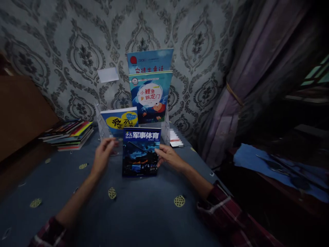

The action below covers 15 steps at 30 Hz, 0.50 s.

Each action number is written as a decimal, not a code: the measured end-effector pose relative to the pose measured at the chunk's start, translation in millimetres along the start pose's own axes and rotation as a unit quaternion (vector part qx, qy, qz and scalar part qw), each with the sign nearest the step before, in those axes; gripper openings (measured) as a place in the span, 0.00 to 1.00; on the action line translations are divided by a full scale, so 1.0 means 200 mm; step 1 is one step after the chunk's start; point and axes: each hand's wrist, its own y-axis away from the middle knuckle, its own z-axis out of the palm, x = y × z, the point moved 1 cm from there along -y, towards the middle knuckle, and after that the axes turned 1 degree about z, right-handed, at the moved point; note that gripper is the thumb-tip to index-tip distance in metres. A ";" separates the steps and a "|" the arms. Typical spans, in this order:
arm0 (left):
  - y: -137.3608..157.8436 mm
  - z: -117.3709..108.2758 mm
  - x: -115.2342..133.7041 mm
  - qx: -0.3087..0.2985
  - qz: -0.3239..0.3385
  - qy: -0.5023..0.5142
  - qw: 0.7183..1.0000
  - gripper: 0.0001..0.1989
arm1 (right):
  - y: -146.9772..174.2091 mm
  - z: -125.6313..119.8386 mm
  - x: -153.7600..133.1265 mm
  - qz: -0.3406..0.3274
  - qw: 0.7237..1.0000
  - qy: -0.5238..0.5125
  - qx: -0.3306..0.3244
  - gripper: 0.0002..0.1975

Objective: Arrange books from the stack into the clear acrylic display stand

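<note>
My right hand [168,157] grips the right edge of a dark blue book [141,152] with a night battle scene and white Chinese title on its cover. The book stands nearly upright, front towards me, before a clear plastic stand [166,132]. To the left of the book, apart from it, my left hand [104,151] has loosely bent fingers, slightly blurred, with nothing visible in them. Behind it, in the stand, leans a blue and yellow book [120,120]. Higher up stand a teal book with a red fish [151,99] and, partly covered by it, a light blue book [151,60].
A stack of books [73,133] lies at the left on the patterned dark tablecloth [138,212], near a brown panel [23,113]. A white card [108,74] shows against the wallpaper. At the right are a tied curtain [231,85] and a blue cloth [272,171] with dark items.
</note>
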 end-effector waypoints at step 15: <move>-0.54 -0.07 0.09 -0.021 0.051 -0.025 0.998 0.28 | 0.02 -0.19 -0.01 0.004 0.997 0.000 0.079 0.23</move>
